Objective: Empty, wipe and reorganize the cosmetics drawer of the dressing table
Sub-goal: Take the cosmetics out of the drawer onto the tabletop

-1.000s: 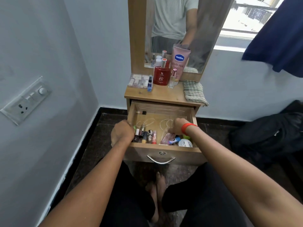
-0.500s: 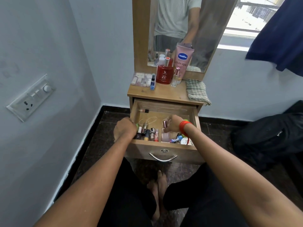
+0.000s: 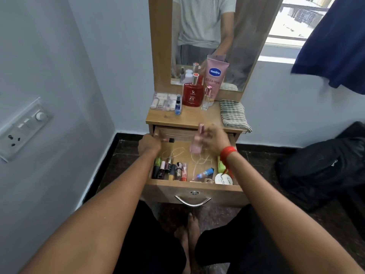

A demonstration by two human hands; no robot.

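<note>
- Your right hand [image 3: 213, 139] is above the back half of the open drawer [image 3: 194, 187]. Its fingers are curled around a pink bottle [image 3: 197, 144]. The hand and the bottle are blurred, so the grip is not clear in detail.
- Your left hand [image 3: 149, 146] is at the back left corner of the drawer with the fingers curled under. I cannot tell if it holds something.
- A small tube [image 3: 167, 140] lies just beside this hand, along the back edge.
- A row of lipsticks [image 3: 170, 171] stands at the front left corner of the drawer.
- A white jar [image 3: 222, 179], a blue tube [image 3: 204, 173] and a green item [image 3: 220, 165] are at the front right corner.
- On the tabletop [image 3: 194, 118], a red bottle [image 3: 192, 95] and a Vaseline tube [image 3: 214, 76] stand at the back edge, against the mirror [image 3: 199, 26].
- A cloth [image 3: 234, 115] lies folded at the right edge and hangs a little over the front.
</note>
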